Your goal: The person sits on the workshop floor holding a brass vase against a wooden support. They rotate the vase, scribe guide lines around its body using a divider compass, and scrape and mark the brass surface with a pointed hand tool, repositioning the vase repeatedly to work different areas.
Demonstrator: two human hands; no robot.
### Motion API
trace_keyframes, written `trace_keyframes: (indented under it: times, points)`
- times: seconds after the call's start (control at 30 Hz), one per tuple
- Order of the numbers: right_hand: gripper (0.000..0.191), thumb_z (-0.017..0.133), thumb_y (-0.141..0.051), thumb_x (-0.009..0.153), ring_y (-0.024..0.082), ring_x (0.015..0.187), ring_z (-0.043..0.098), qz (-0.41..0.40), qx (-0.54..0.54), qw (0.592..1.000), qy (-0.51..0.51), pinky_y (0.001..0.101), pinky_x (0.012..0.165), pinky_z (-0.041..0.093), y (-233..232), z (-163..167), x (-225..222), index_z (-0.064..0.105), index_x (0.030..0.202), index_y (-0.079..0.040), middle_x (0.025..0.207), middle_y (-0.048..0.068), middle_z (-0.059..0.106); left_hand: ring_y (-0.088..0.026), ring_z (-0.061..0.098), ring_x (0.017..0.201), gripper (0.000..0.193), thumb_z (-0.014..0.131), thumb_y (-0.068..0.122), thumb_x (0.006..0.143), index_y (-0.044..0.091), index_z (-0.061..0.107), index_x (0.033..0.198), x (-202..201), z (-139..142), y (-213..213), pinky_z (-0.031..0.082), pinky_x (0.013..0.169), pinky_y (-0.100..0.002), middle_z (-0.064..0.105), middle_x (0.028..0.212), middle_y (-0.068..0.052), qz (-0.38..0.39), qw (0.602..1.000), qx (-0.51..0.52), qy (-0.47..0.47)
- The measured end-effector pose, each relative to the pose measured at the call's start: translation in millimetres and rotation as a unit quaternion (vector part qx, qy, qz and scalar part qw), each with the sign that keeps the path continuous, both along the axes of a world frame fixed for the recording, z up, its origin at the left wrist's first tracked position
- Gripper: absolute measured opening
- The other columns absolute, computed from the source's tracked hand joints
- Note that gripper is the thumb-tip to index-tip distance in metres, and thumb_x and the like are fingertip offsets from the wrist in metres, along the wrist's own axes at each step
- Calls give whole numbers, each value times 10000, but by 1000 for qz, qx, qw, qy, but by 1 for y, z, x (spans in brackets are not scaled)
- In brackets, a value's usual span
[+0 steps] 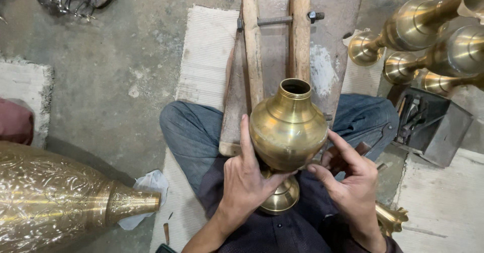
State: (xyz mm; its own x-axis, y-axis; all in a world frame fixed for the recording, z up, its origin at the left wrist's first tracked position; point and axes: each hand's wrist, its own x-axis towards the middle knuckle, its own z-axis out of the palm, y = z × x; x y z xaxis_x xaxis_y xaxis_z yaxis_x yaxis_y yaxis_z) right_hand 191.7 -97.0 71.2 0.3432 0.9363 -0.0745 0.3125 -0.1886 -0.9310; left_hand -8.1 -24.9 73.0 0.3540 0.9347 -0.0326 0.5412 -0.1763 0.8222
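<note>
**A:** Centre of the picture, the plain brass vase [288, 127] sits upright over the seated person's lap, mouth up, just in front of the wooden clamp [275, 46].

**B:** And the left hand [247, 180]?

**A:** Wrapped under the vase's belly, forefinger up its left flank, thumb beneath. Firm cradle. The right hand [353, 182] is at the vase's right side, fingers half curled, fingertips touching the wall; whether it pinches a tool, I can't tell.

**B:** Progress?

**A:** By my reading, early. The vase's skin is smooth and bare, while the big vessel [60, 197] lying left of the vase is chased all over. More plain goblets [418, 36] wait up to the vase's right, beside a tool box [428, 124].
</note>
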Motion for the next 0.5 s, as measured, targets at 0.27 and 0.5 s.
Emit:
trace_keyframes:
  times: [0.27, 0.5]
  points:
    - [669, 791, 81, 788, 78, 792, 647, -36, 25, 994, 102, 205, 700, 550, 16, 28, -2, 595, 1425, 20, 937, 41, 668, -376, 787, 890, 1310, 916, 412, 791, -75, 16, 1608, 3, -14, -1, 637, 762, -438, 746, 1017, -266, -4, 997, 38, -68]
    - [548, 725, 131, 855, 148, 965, 733, -73, 120, 973, 184, 230, 837, 601, 45, 69, -18, 578, 1368, 10, 1073, 72, 666, -400, 768, 824, 1305, 940, 362, 735, -58, 52, 1593, 6, -11, 0, 610, 701, -460, 750, 930, -250, 13, 998, 48, -42]
